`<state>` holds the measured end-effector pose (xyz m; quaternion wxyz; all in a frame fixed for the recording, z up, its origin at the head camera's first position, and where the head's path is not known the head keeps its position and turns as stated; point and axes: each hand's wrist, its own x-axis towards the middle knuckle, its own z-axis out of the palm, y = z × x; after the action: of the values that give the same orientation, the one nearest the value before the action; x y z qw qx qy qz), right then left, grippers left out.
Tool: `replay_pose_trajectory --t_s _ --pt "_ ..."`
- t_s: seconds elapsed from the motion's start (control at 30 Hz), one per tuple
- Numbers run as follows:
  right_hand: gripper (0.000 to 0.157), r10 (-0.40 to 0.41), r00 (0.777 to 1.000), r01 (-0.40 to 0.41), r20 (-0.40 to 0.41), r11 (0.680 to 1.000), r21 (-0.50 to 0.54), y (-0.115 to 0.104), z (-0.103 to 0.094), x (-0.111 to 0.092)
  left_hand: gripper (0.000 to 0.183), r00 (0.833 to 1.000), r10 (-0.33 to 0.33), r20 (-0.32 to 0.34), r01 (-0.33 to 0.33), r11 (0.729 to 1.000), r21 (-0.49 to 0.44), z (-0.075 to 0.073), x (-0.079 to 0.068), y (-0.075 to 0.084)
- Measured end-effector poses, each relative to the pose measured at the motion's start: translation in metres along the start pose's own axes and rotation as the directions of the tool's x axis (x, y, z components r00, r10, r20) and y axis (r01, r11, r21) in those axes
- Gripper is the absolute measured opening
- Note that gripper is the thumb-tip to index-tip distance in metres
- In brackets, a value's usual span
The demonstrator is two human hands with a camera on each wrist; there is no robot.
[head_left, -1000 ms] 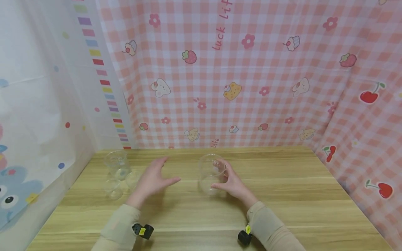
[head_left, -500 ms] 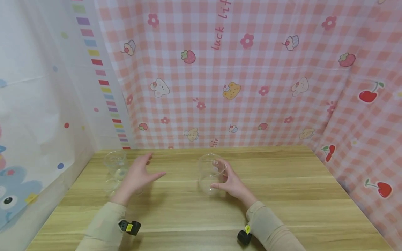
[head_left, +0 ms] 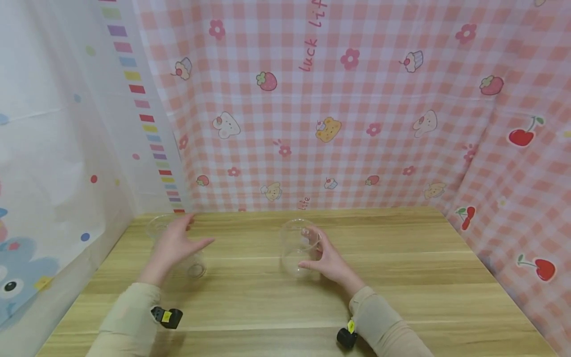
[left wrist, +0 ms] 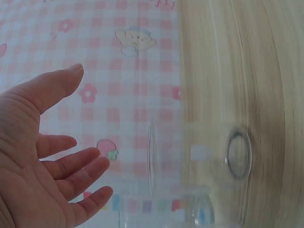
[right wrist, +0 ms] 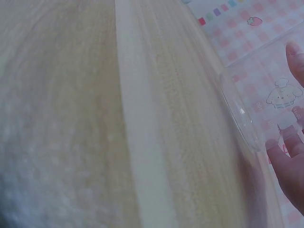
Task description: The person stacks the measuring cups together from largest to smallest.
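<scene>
My right hand [head_left: 332, 260] grips a large transparent cup [head_left: 292, 243] from its right side, thumb in front and fingers round the wall. In the right wrist view only part of that right hand [right wrist: 287, 161] shows, beside the cup's rounded base [right wrist: 240, 116]. My left hand [head_left: 171, 245] hovers among transparent cups at the left, partly covering them. One cup's rim [head_left: 156, 223] shows behind it and another cup's base [head_left: 196, 270] below it. In the left wrist view the left hand [left wrist: 52, 161] has thumb and fingers spread, apart from a standing cup [left wrist: 204, 152]; a second cup [left wrist: 161, 211] stands beyond.
The wooden table [head_left: 276, 307] ends at a pink checked cloth [head_left: 285, 124] at the back. White cloth [head_left: 53, 148] hangs along the left side and more checked cloth on the right. A small black camera [head_left: 167, 317] sits on each wrist.
My left hand has moved left, away from the middle of the table and in front of the cups there. The right hand and its cup have stayed in place.
</scene>
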<state>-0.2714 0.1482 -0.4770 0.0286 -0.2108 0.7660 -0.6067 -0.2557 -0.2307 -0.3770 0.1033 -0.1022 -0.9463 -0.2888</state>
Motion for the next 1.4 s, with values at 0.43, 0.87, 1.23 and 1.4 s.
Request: replay_pose_trajectory --t_s 0.43,0.87,1.23,1.4 --pt "0.091 -0.027 1.0 0.027 0.007 1.0 0.001 0.003 0.0 0.001 0.082 1.0 0.018 -0.021 -0.016 0.994 0.109 -0.018 0.004 -0.022" --pt "0.091 -0.019 1.0 0.019 -0.002 1.0 -0.007 -0.005 0.0 -0.002 0.089 0.999 -0.038 0.007 0.037 0.986 0.163 -0.038 0.011 -0.037" --pt "0.093 -0.025 1.0 0.025 0.004 0.999 -0.022 0.004 -0.001 -0.001 0.098 0.995 -0.096 0.014 0.092 0.979 0.184 -0.047 0.02 -0.056" --pt "0.093 -0.028 1.0 0.028 0.006 0.999 -0.034 0.004 -0.001 -0.001 0.102 0.995 -0.099 0.024 0.094 0.98 0.176 -0.049 0.024 -0.06"
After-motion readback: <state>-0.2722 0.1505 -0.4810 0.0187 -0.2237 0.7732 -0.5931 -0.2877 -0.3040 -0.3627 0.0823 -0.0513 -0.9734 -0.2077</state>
